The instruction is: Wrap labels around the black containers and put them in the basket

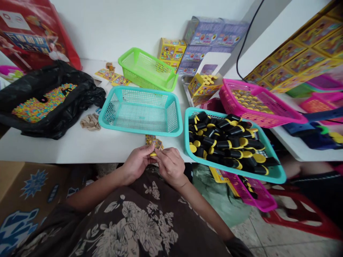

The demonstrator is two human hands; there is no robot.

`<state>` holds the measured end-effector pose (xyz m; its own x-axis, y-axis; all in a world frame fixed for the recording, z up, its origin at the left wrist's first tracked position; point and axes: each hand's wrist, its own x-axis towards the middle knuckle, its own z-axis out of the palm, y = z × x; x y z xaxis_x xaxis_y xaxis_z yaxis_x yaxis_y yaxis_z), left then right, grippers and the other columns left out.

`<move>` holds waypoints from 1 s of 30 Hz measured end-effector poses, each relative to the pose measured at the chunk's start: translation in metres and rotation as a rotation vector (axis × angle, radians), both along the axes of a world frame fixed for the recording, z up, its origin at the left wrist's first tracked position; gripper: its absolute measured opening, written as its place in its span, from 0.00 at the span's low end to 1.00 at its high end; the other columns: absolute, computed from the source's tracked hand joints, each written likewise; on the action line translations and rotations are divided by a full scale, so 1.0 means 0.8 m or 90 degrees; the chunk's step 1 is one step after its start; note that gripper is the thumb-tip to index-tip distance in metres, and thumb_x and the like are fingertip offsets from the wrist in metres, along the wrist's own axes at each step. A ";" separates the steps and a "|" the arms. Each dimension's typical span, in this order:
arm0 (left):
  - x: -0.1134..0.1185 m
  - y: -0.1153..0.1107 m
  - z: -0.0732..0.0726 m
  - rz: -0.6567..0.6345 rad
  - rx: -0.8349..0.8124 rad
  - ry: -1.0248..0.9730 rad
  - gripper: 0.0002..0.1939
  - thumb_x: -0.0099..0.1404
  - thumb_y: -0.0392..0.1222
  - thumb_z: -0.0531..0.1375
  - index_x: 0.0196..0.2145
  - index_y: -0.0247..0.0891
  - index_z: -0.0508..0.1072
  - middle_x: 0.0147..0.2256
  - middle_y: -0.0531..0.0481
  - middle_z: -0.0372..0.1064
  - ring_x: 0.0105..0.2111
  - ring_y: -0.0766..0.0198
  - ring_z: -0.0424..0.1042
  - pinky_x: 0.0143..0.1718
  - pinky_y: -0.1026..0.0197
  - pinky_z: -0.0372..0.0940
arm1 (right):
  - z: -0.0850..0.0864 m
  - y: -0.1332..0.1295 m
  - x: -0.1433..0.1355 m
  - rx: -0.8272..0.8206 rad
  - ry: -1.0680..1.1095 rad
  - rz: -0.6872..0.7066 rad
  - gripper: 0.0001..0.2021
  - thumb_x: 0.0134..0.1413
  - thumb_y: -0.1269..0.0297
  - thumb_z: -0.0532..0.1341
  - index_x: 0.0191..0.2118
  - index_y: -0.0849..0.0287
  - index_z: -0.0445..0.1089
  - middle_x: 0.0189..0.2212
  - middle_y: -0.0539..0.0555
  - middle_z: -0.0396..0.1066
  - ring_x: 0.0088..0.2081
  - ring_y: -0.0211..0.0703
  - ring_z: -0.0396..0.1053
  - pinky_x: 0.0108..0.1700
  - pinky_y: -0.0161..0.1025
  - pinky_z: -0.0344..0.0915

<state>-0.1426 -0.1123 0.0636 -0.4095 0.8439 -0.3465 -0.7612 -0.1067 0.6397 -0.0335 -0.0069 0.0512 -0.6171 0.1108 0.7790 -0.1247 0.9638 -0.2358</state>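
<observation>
My left hand (pixel 138 161) and my right hand (pixel 172 166) meet at the table's front edge, fingers closed around a small yellow-lidded container (pixel 153 155). Only a yellow rim of it shows between the fingertips; the rest is hidden. Just beyond the fingertips are small printed colourful labels (pixel 150 138), partly covered by my hands, and I cannot tell whether they are held. To the right, a turquoise basket (pixel 235 172) is heaped with black containers with yellow lids (pixel 223 144). Directly ahead of my hands stands another turquoise basket (pixel 142 131) with nothing visible in it.
A black-bagged tray (pixel 24 126) of coloured beads stands left, near a crumpled cloth (pixel 90 122). Behind are a green basket (pixel 147 84), yellow boxes (pixel 171 50) and purple boxes (pixel 206 32). A pink basket (pixel 257 117) stands right; another person's leg (pixel 302 171) shows beyond.
</observation>
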 end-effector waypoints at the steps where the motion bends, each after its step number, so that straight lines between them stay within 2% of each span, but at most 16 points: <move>1: -0.001 -0.001 0.000 0.003 0.001 -0.001 0.16 0.56 0.50 0.69 0.32 0.32 0.78 0.32 0.47 0.74 0.31 0.64 0.70 0.36 0.60 0.65 | 0.000 0.000 0.000 -0.001 -0.001 -0.002 0.18 0.59 0.74 0.61 0.55 0.57 0.69 0.31 0.55 0.74 0.33 0.45 0.69 0.35 0.43 0.65; 7: -0.008 -0.004 0.006 -0.011 0.014 -0.028 0.16 0.59 0.50 0.67 0.39 0.34 0.79 0.37 0.45 0.75 0.34 0.63 0.71 0.37 0.60 0.66 | 0.004 -0.001 -0.003 -0.110 -0.014 -0.014 0.17 0.61 0.68 0.62 0.55 0.59 0.68 0.35 0.58 0.74 0.36 0.46 0.69 0.37 0.45 0.69; 15: 0.000 -0.002 0.000 0.019 -0.031 -0.037 0.15 0.52 0.48 0.72 0.30 0.33 0.78 0.31 0.49 0.73 0.30 0.68 0.69 0.34 0.65 0.64 | 0.002 -0.003 -0.005 -0.117 0.019 0.032 0.16 0.60 0.71 0.61 0.54 0.58 0.70 0.31 0.56 0.74 0.33 0.45 0.69 0.35 0.43 0.69; 21: 0.000 -0.005 0.000 -0.005 -0.041 -0.021 0.15 0.54 0.47 0.71 0.31 0.32 0.78 0.30 0.48 0.74 0.31 0.65 0.70 0.37 0.62 0.64 | -0.003 0.002 0.002 -0.060 -0.001 0.004 0.15 0.59 0.74 0.60 0.51 0.58 0.72 0.29 0.55 0.73 0.33 0.45 0.69 0.35 0.43 0.67; 26: -0.001 -0.007 0.006 -0.018 -0.031 -0.018 0.13 0.52 0.44 0.72 0.29 0.33 0.77 0.30 0.49 0.74 0.30 0.66 0.70 0.37 0.61 0.65 | -0.003 0.000 0.003 -0.109 0.011 0.009 0.12 0.59 0.73 0.61 0.47 0.57 0.74 0.27 0.54 0.71 0.31 0.43 0.68 0.33 0.42 0.66; 30: 0.002 -0.008 0.007 -0.031 -0.039 -0.017 0.17 0.52 0.48 0.72 0.29 0.32 0.75 0.29 0.49 0.73 0.28 0.67 0.70 0.36 0.62 0.65 | -0.002 -0.002 0.001 -0.184 0.034 0.043 0.10 0.58 0.74 0.62 0.44 0.56 0.74 0.26 0.52 0.71 0.29 0.42 0.67 0.33 0.41 0.67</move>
<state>-0.1410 -0.1184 0.0691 -0.3583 0.8394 -0.4087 -0.7812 -0.0298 0.6236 -0.0328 -0.0088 0.0499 -0.5893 0.2928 0.7530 -0.2053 0.8471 -0.4901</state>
